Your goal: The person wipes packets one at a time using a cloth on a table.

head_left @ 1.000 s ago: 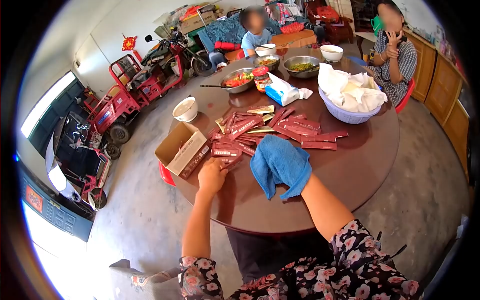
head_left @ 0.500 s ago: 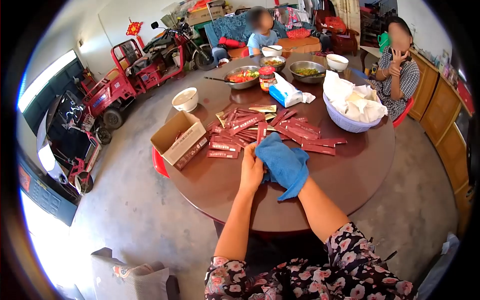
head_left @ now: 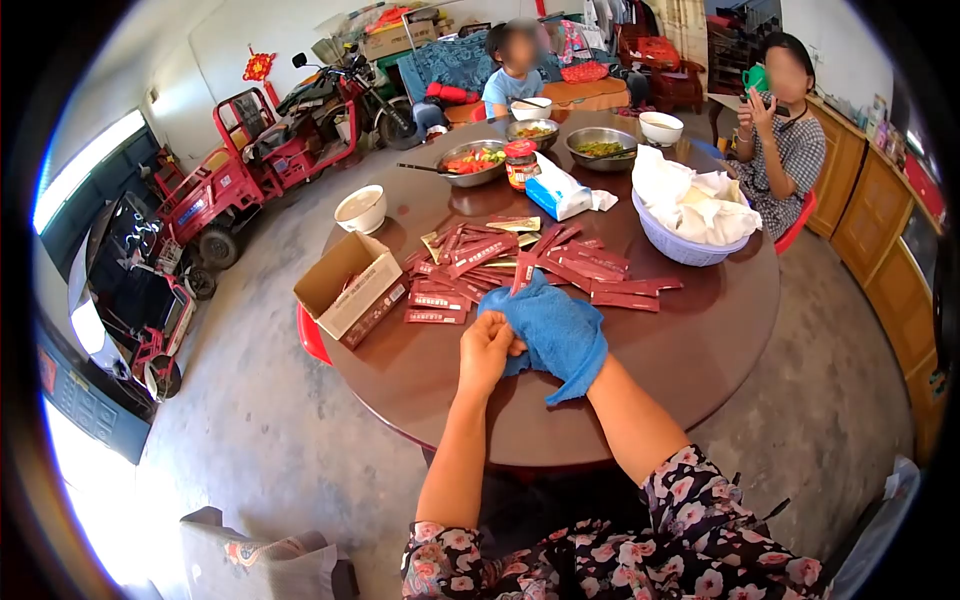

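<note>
A blue cloth (head_left: 556,335) covers my right hand, and only the right forearm (head_left: 628,415) shows past it. The cloth is bunched around that hand, so its fingers are hidden. My left hand (head_left: 484,352) is closed, its thumb and fingers pinched at the cloth's left edge. One dark red stick sachet (head_left: 523,272) stands out at the top of the cloth; its lower end is covered. Just beyond both hands lies a loose pile of red stick sachets (head_left: 590,268). Left of the pile an open cardboard box (head_left: 365,300) holds some red sachets.
A lilac basket (head_left: 690,240) with white paper stands at the right of the round table (head_left: 690,350). Farther back are a tissue pack (head_left: 565,195), a red-lidded jar (head_left: 521,165), metal food bowls (head_left: 600,150) and a white bowl (head_left: 360,210). Two people sit across the table.
The view has shifted slightly, so the table sits a little left. My left fingers are pinched more tightly at the cloth. The person at the right has brought both hands together around a phone-like object.
</note>
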Available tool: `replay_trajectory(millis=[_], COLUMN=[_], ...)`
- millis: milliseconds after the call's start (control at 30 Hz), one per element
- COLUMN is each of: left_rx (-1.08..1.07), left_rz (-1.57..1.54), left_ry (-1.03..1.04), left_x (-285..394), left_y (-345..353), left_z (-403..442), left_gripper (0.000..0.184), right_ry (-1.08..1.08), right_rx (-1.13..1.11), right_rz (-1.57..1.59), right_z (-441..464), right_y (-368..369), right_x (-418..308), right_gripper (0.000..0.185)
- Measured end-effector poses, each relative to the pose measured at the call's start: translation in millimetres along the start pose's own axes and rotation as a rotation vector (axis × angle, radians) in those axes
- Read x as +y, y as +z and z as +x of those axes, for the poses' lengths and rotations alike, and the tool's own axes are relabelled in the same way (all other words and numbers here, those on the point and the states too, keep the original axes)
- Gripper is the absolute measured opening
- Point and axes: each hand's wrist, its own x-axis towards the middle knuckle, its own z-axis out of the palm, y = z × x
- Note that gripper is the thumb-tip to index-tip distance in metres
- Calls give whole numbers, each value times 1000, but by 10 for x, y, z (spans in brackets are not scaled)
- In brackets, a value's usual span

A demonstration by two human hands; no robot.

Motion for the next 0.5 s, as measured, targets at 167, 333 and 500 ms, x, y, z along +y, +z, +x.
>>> replay_trajectory(millis=[167,333,500], left_rx=[-60,-109,-126], left_rz=[53,106,126], left_ry=[-39,-52,-51], left_x=[80,138,173], left_y=[33,30,-19], left_z=[-41,-77,-106], left_gripper=[7,7,8], right_ry=[120,196,289], right_rx=[-94,-98,-20], right_rz=[-85,-98,-36], right_z=[155,162,159], right_y=[-438,-443,-575], right_x=[-297,-146,-171], right_gripper=[7,14,21])
